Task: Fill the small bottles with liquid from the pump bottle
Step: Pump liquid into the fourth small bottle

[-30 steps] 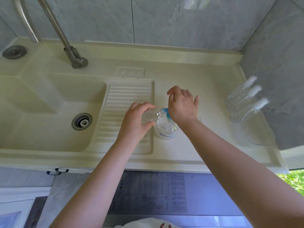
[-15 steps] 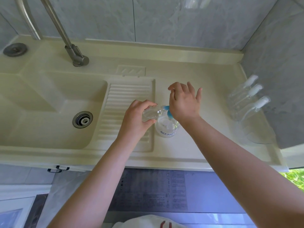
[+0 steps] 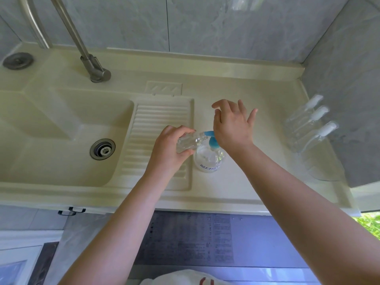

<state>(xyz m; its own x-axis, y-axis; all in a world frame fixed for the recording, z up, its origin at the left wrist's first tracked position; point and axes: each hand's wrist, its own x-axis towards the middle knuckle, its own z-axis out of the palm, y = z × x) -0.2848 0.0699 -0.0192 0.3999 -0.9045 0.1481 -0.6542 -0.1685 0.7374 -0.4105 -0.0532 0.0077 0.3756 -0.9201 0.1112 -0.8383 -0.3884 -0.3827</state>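
My left hand (image 3: pixel 168 149) is curled around a small clear plastic bottle (image 3: pixel 190 140), tipped nearly on its side so its open neck meets the blue spout of the pump bottle (image 3: pixel 208 159). That pump bottle is squat, round and see-through, with blue lettering low on its near side, and it stands on the smooth cream worktop (image 3: pixel 257 95) just right of the ribbed draining board (image 3: pixel 158 128). My right hand (image 3: pixel 232 128) sits over the blue pump head with the heel of the palm above it and the fingers spread wide and straight, gripping nothing (whether the palm actually touches the pump I cannot tell, since the hand hides the top). Far right, against the grey marbled wall, three more small bottles (image 3: pixel 308 120) lie side by side, clear with white caps, well apart from the pump bottle. To the left is the moulded sink basin (image 3: pixel 61 128) with its round metal drain (image 3: pixel 102 149), and a brushed-metal tap (image 3: pixel 90 64) rises slanting from the far ledge. A white cloth (image 3: pixel 181 278) shows at the near bottom edge.
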